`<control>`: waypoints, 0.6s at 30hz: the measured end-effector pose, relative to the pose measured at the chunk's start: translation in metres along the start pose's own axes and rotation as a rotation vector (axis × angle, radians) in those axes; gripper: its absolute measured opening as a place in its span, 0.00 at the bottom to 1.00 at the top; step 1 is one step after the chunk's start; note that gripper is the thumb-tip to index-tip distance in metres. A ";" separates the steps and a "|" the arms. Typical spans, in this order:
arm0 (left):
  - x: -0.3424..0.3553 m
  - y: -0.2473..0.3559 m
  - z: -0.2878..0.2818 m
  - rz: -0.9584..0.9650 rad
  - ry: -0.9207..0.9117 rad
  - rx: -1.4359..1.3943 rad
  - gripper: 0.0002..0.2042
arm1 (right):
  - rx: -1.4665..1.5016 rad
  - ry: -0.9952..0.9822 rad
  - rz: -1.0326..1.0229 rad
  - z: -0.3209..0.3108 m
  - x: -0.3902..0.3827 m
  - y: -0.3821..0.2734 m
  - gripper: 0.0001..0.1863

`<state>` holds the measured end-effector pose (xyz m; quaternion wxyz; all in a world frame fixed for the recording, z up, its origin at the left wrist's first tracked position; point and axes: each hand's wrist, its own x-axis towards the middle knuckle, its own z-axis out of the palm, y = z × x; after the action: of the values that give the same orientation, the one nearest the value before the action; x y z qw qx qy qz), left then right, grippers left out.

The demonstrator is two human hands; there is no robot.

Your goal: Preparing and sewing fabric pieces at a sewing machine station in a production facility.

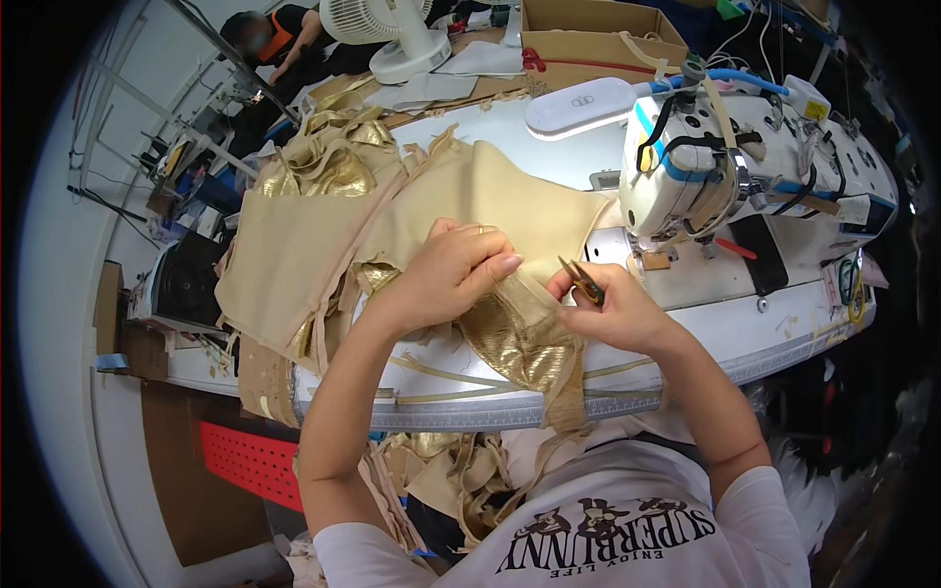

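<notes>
My left hand (461, 269) grips a beige and gold garment piece (515, 348), fingers curled over its beige edge. My right hand (613, 309) holds small gold-coloured thread snips (586, 280), blades pointing up and left, with thumb and fingers against the garment's edge just right of my left hand. The piece's shiny gold side hangs down over the front of the table. Beige fabric panels (274, 245) with pink-beige edging lie under and left of my hands, and crumpled gold and beige pieces (338, 162) are heaped behind them.
A white sewing machine (686, 176) stands right, beside a black phone (753, 253). An oblong white lamp-like device (578, 108), a cardboard box (603, 29) and a white fan (412, 54) are at the back. The table's ruler edge (804, 338) curves near me. A person (284, 34) works upper left.
</notes>
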<state>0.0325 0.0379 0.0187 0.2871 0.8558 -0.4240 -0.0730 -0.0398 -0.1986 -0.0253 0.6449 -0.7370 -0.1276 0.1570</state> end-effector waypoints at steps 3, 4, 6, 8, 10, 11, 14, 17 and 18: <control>-0.001 0.002 0.005 -0.034 -0.074 -0.016 0.08 | -0.004 -0.062 -0.013 -0.011 0.002 0.003 0.07; -0.003 0.003 0.010 -0.002 -0.048 0.012 0.08 | -0.012 -0.054 -0.006 -0.014 0.002 0.006 0.06; -0.006 0.000 0.018 0.007 0.002 0.045 0.08 | -0.038 -0.031 0.028 -0.019 0.002 0.014 0.06; -0.012 -0.005 0.017 -0.089 0.037 0.079 0.08 | 0.041 0.020 0.040 -0.022 -0.001 0.023 0.05; -0.018 -0.008 0.013 -0.030 0.086 0.039 0.08 | 0.066 0.073 0.102 -0.025 -0.002 0.030 0.05; -0.021 -0.009 0.009 -0.042 0.085 0.023 0.08 | 0.095 0.079 0.061 -0.025 -0.002 0.033 0.05; -0.026 -0.011 -0.006 0.001 0.009 -0.008 0.08 | 0.041 0.098 -0.001 -0.027 0.001 0.038 0.05; -0.024 -0.013 -0.011 -0.311 -0.191 -0.521 0.09 | -0.120 0.061 -0.086 -0.027 0.003 0.036 0.06; -0.022 -0.014 -0.009 -0.328 -0.210 -0.527 0.10 | -0.119 0.043 -0.104 -0.025 0.003 0.035 0.07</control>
<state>0.0313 0.0658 0.0159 0.4381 0.7967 -0.2743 -0.3133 -0.0272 -0.2249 -0.0571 0.6100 -0.7694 -0.1612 0.0995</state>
